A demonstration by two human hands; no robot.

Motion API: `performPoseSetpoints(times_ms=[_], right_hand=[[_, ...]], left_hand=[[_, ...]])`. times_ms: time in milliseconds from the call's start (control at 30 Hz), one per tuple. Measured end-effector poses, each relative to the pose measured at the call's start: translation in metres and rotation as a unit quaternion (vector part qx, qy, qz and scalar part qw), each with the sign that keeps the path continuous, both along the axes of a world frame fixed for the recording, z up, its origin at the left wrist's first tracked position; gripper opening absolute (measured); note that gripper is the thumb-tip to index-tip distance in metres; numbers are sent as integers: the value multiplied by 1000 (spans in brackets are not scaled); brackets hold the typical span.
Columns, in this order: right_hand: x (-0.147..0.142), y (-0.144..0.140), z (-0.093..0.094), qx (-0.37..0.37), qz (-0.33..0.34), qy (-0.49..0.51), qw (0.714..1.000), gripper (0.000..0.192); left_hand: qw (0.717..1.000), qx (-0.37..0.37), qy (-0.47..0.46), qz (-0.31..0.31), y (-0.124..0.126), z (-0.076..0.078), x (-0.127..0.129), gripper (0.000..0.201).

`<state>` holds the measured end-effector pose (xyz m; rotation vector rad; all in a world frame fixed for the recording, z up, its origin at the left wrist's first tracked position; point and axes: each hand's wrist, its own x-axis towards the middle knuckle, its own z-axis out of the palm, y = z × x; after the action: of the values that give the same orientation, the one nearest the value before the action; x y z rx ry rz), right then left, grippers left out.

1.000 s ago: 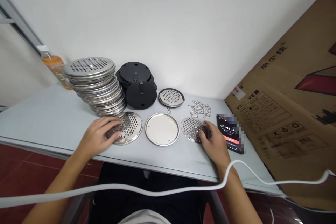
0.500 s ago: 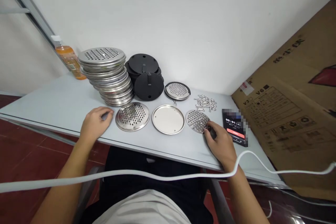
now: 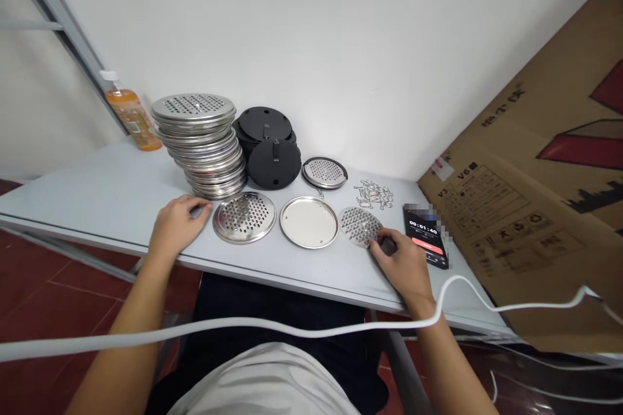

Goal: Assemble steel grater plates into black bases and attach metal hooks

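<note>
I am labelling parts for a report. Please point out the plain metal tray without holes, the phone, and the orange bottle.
plain metal tray [image 3: 309,222], head view, on its flat inner floor.
phone [image 3: 425,241], head view, on its lit screen.
orange bottle [image 3: 130,115], head view, on its orange body.

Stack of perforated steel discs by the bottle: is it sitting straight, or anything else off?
The stack of perforated steel discs leans, its lower discs slid out rightward toward the black round plates. The loose small metal clips lie scattered. Nothing spilled or damaged.
</note>
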<state>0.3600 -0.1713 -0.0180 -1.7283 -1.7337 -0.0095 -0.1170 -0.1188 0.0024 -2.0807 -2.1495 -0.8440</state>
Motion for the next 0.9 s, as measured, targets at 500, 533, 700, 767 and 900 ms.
performPoseSetpoints(times_ms=[500,533,700,767,900], right_hand=[[-5,-5,2,58,-44,219,973,31],[-8,-4,4,59,-41,232,970,30],[-31,2,14,115,-2,210,971,28],[-44,4,17,110,30,205,972,30],[-71,13,22,45,109,199,973,34]], left_hand=[[1000,-6,22,7,-3,1,4,30],[1000,-7,21,6,-3,1,4,30],[1000,-5,11,8,-3,0,4,29],[1000,-5,16,7,-3,0,4,29],[1000,-11,28,1,-4,1,4,29]])
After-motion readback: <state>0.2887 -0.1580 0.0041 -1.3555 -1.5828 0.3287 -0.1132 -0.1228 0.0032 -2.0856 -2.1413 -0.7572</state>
